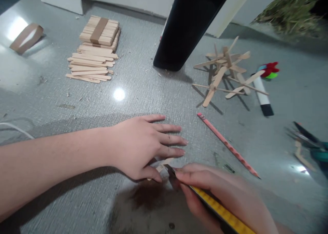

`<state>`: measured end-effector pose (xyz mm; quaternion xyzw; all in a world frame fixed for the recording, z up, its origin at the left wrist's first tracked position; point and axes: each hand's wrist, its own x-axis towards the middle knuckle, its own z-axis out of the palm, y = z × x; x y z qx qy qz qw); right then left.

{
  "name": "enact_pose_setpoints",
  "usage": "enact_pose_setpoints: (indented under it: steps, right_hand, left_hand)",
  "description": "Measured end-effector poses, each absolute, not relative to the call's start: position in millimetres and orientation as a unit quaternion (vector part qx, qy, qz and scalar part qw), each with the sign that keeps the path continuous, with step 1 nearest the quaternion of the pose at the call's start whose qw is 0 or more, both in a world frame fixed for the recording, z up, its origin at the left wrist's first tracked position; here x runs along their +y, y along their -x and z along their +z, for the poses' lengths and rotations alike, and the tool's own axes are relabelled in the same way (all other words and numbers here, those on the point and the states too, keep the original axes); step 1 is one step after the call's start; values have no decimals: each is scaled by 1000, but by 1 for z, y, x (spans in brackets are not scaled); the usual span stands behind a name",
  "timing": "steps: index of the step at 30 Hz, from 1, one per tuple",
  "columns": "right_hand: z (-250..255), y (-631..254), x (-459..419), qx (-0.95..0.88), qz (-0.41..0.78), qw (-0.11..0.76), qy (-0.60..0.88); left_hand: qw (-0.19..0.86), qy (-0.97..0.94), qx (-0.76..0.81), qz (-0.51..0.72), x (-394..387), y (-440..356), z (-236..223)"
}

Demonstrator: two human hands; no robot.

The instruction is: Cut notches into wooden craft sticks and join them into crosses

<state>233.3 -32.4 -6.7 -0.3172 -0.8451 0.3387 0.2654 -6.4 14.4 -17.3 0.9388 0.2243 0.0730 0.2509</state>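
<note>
My left hand (146,141) lies flat on the grey table with its fingers spread. Its thumb presses on a short wooden craft stick (160,167), partly hidden beneath the hand, with pencil marks on it. Wrapped around a yellow and black utility knife (212,203) is my right hand (217,189), slightly blurred. The dark blade tip is at the stick, close to my left thumb and index finger; whether it touches the wood I cannot tell. A pink pencil (228,145) lies to the right of my left fingers.
Loose craft sticks (89,65) and a banded stack (99,30) lie at the back left, near a paper loop (27,39). A black upright object (189,29) stands at the back. Right of it are a stick structure (222,70), a white marker (262,94) and pliers-like tools (312,138).
</note>
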Motion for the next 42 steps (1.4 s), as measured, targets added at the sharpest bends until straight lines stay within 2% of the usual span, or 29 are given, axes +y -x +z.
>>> enact_pose_setpoints:
  steps: [27,42]
  right_hand:
    - [-5,-235,-32,-860,318,240,318]
    - [0,-229,-34,-848,296,264,351]
  left_hand:
    - [257,-935,229,87,12,4,-19]
    - [270,-929,227,111,11,2,-15]
